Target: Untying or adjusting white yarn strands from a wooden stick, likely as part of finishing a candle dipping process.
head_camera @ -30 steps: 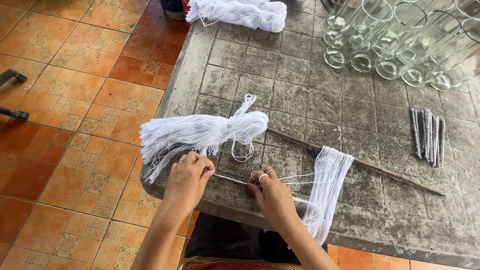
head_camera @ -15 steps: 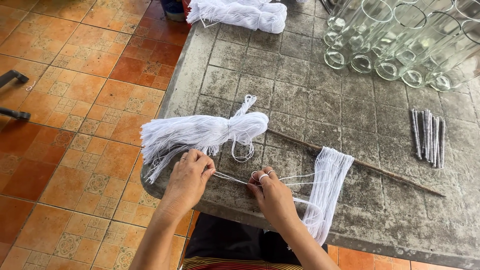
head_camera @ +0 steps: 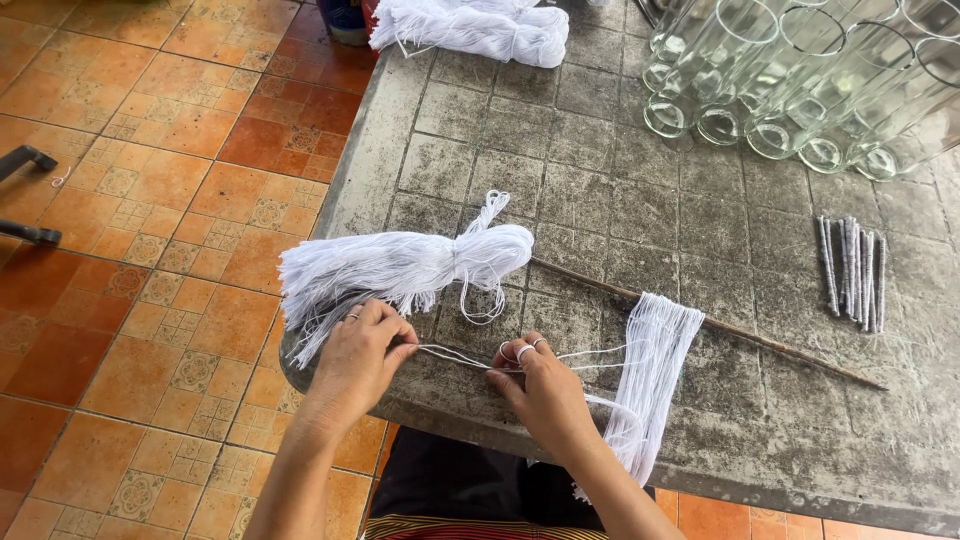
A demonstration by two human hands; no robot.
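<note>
Fingers of the left hand point(head_camera: 362, 345) pinch one end of a few white strands point(head_camera: 455, 357), and the right hand point(head_camera: 540, 385) grips the other end, so the strands run taut between them near the front edge of the worktop point(head_camera: 600, 200). Just beyond the left hand lies a tied white yarn bundle point(head_camera: 400, 268). Right of the right hand, a fringe of white cords point(head_camera: 655, 370) hangs from a thin brown stick point(head_camera: 760, 338). Farther right lie grey rods point(head_camera: 853, 270); glass tubes point(head_camera: 800, 80) stand at the far right, another yarn bundle point(head_camera: 470, 28) at the far edge.
</note>
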